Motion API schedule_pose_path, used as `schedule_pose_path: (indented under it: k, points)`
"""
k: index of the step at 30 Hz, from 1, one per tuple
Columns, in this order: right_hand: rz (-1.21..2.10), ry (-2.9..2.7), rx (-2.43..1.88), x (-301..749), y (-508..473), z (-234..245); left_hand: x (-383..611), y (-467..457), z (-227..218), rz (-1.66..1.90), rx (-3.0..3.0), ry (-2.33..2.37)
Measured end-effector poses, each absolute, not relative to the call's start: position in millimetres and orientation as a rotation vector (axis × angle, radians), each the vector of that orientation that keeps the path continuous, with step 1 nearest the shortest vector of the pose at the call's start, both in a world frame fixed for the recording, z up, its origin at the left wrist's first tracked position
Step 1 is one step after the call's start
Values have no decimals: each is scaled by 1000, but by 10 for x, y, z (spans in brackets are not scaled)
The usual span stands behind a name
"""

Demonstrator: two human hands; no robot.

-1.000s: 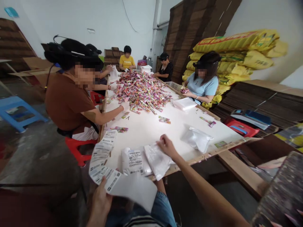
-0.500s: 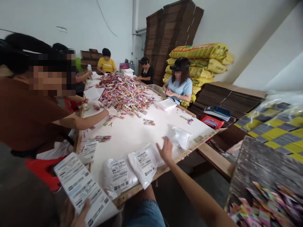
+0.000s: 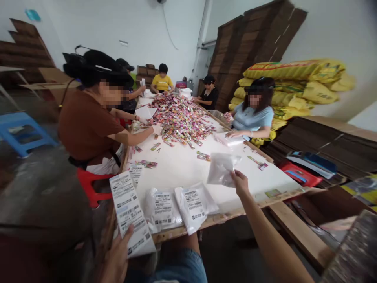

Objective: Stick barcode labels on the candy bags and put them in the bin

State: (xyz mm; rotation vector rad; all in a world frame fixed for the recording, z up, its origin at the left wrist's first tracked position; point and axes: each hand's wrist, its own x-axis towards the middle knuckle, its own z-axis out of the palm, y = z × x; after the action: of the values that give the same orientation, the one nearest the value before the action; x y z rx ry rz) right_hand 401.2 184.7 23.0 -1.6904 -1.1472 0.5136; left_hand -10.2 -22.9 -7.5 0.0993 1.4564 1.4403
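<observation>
My right hand (image 3: 240, 183) is closed on a clear plastic bag (image 3: 221, 169) and holds it lifted over the white table (image 3: 182, 165). At the lower left my left hand (image 3: 118, 257) grips a strip of printed barcode labels (image 3: 131, 214) off the table's near corner. Two white labelled pouches (image 3: 176, 206) lie side by side at the near table edge, between my hands.
A big heap of colourful small packets (image 3: 179, 116) covers the far half of the table, with several people seated around it. A person in brown (image 3: 88, 125) sits close on the left on a red stool. Yellow sacks (image 3: 294, 78) and flat cardboard (image 3: 324, 137) are stacked at right.
My right hand left the pouches, reached to the right and picked the clear bag up off the table. The label strip in my left hand now stands more upright. The view swung about.
</observation>
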Motion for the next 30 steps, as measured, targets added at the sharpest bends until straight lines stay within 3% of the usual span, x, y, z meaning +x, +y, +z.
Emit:
schedule_pose_path:
  k: [5,9,14,19,26,30]
  points:
    - [1065,-1847,-1097,3200,1764,478,-120,-220,27,1497,210,1440]
    - [794,-2447,-1075,2437,1683,369,-179,-278,70,1572,346,1404]
    - [485,-2300,-1143,2024,1297,340,-170,-393,76,1567,492,1383]
    - [752,-2233,-703,1824,537,553,21,-378,54,1370,684,1292]
    - [645,-2352,-620,1598,61,464,31,-334,310,1239,79,909]
    - [797,-2169,-561,1777,44,869,-162,-245,119,1506,44,1162]
